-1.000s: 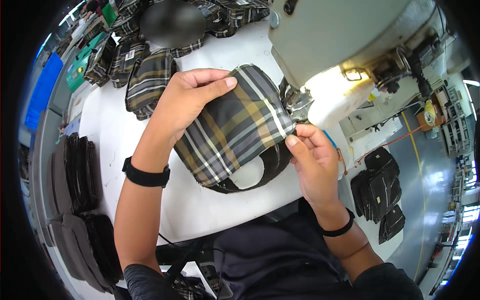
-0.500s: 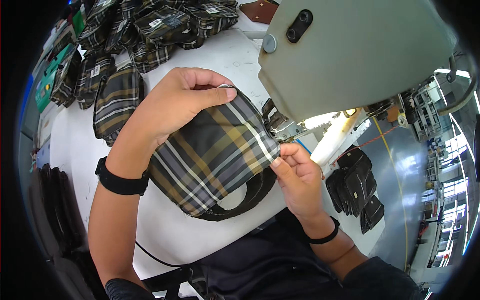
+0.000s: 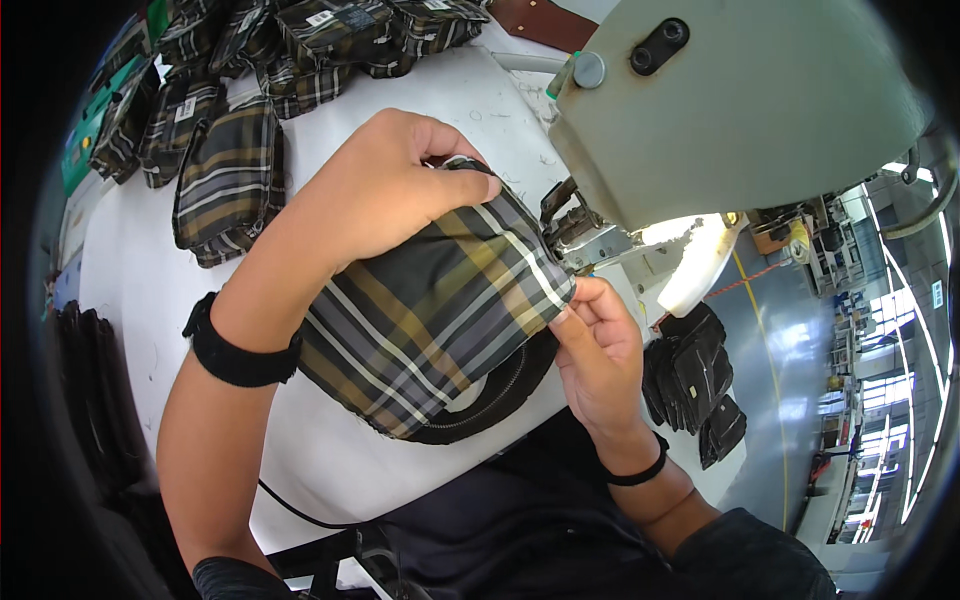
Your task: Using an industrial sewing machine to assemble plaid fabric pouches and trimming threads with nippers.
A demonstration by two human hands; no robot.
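Note:
A plaid fabric panel (image 3: 430,320) in black, brown, grey and white lies over the white table, its right edge beside the needle area of a sewing machine (image 3: 740,120). My left hand (image 3: 410,190) pinches the panel's far corner between thumb and fingers. Its near right corner is pinched by my right hand (image 3: 600,345), just below the presser foot (image 3: 575,228). From under the panel a curved black zipper strip (image 3: 495,405) comes out toward me. Whether the needle is in the cloth, I cannot tell.
Several plaid fabric pouches (image 3: 235,180) are heaped at the far left. Dark stacked pieces (image 3: 690,375) lie at the right, and more dark material (image 3: 95,390) hangs at the left. A brown leather-like piece (image 3: 540,22) lies at the back. The machine head overhangs the right side.
The view has shifted slightly, so the machine sits farther right in the picture. Both hands keep their pinch on the panel, and its far edge looks a little more gathered under my left hand.

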